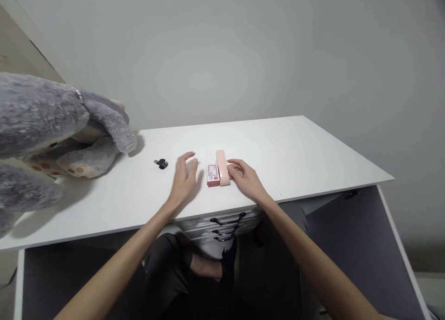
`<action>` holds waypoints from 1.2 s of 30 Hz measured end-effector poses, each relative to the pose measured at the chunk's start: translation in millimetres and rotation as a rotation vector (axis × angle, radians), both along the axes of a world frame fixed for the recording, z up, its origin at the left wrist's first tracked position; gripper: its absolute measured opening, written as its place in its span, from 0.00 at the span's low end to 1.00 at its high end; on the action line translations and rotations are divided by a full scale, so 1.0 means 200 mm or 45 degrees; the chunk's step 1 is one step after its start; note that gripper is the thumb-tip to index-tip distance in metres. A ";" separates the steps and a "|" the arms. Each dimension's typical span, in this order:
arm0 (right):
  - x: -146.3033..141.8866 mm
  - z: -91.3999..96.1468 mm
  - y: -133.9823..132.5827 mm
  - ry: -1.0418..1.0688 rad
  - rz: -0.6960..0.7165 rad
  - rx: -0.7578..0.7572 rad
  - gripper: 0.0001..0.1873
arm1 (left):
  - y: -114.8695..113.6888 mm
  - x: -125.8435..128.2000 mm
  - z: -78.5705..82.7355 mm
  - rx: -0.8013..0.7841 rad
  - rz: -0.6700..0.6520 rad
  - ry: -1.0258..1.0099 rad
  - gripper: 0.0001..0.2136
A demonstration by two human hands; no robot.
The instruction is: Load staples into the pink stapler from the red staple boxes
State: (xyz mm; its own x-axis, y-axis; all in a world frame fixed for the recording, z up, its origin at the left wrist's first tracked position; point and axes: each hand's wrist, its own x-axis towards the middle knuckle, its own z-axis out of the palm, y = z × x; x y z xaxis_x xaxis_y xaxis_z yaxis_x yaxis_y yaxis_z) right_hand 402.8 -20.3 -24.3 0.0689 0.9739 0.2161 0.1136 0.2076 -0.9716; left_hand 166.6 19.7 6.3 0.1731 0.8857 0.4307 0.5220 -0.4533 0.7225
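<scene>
A small white box with a red printed edge (212,174) lies on the white desktop. Along its right side is a long, narrow, pale pink object with rounded ends (223,168), its exact kind unclear. My right hand (245,177) is at the pink object's right edge, fingers loosely bent and thumb tip close to it or touching it; nothing shows in its grasp. To the left of the box, my left hand (185,178) hovers apart from it, thumb and fingers spread with nothing between them. A small black item with a metal end (162,163) rests farther left.
A big grey plush toy (79,125) sits on the desk's left end. The white desktop (278,148) backs onto a grey wall. Under its front edge are drawers with black handles (227,219), close to my legs.
</scene>
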 end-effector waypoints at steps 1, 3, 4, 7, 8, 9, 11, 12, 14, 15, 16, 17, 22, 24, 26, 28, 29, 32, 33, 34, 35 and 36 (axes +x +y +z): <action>0.00 0.00 0.00 0.006 0.002 0.000 0.25 | 0.00 -0.08 0.01 0.111 0.043 0.127 0.20; 0.00 0.01 -0.01 0.021 0.003 -0.002 0.25 | 0.01 -0.24 0.03 0.251 0.169 0.337 0.20; 0.00 0.01 -0.01 0.026 0.003 -0.005 0.25 | 0.01 -0.31 0.03 0.284 0.227 0.421 0.20; 0.00 0.02 -0.02 0.021 -0.004 -0.014 0.24 | 0.00 -0.48 0.04 0.293 0.329 0.648 0.23; 0.00 0.02 -0.02 0.013 -0.005 -0.017 0.24 | 0.00 -0.52 0.03 0.274 0.335 0.714 0.23; 0.00 0.02 -0.02 0.004 -0.006 -0.019 0.24 | -0.01 -0.54 0.03 0.251 0.330 0.768 0.24; 0.00 0.02 -0.03 -0.011 -0.004 -0.021 0.24 | -0.01 -0.54 0.02 0.217 0.304 0.834 0.25; 0.00 0.02 -0.03 -0.014 -0.002 -0.020 0.23 | -0.01 -0.53 0.01 0.213 0.286 0.844 0.25; 0.00 0.02 -0.03 -0.012 -0.003 -0.015 0.23 | 0.01 -0.49 0.00 0.233 0.223 0.841 0.25; 0.00 0.02 -0.03 -0.009 -0.004 -0.012 0.22 | 0.02 -0.46 -0.01 0.249 0.175 0.833 0.25; 0.00 0.02 -0.02 -0.004 -0.005 -0.009 0.22 | 0.02 -0.42 -0.02 0.263 0.116 0.825 0.25; 0.00 0.01 -0.02 0.001 -0.002 -0.009 0.22 | 0.03 -0.39 -0.03 0.275 0.052 0.813 0.25; -0.01 0.01 -0.01 0.014 0.011 -0.020 0.22 | 0.08 -0.19 -0.05 0.297 -0.233 0.737 0.25; -0.01 0.02 -0.01 0.015 0.004 -0.022 0.22 | 0.10 -0.14 -0.05 0.292 -0.335 0.710 0.26; -0.01 0.02 -0.01 0.022 -0.001 -0.023 0.23 | 0.11 -0.09 -0.04 0.268 -0.413 0.685 0.29; -0.01 0.02 -0.01 0.026 0.001 -0.022 0.23 | 0.12 -0.07 -0.02 0.233 -0.446 0.665 0.30; -0.01 0.03 -0.01 0.023 0.005 -0.023 0.23 | 0.12 -0.06 -0.02 0.218 -0.452 0.655 0.31; -0.01 0.03 -0.02 0.014 0.008 -0.028 0.23 | 0.12 -0.05 0.00 0.206 -0.488 0.616 0.31; -0.01 0.03 -0.02 0.012 0.007 -0.030 0.23 | 0.12 -0.05 0.01 0.211 -0.508 0.603 0.31; -0.01 0.03 -0.02 0.010 0.006 -0.029 0.23 | 0.12 -0.05 0.01 0.215 -0.527 0.591 0.30; -0.01 0.03 -0.02 0.009 0.005 -0.028 0.23 | 0.12 -0.05 0.01 0.215 -0.539 0.584 0.30; -0.01 0.03 -0.02 0.006 0.003 -0.026 0.23 | 0.12 -0.05 0.01 0.213 -0.546 0.581 0.29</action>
State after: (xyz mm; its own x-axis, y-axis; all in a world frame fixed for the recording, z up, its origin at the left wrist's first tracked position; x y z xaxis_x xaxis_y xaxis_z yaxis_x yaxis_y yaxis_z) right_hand 399.9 -24.5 -17.6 0.0678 0.9783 0.1960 0.1083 0.1881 -0.9762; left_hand 157.2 43.0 7.4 0.6949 0.6246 0.3562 0.5074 -0.7770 0.3726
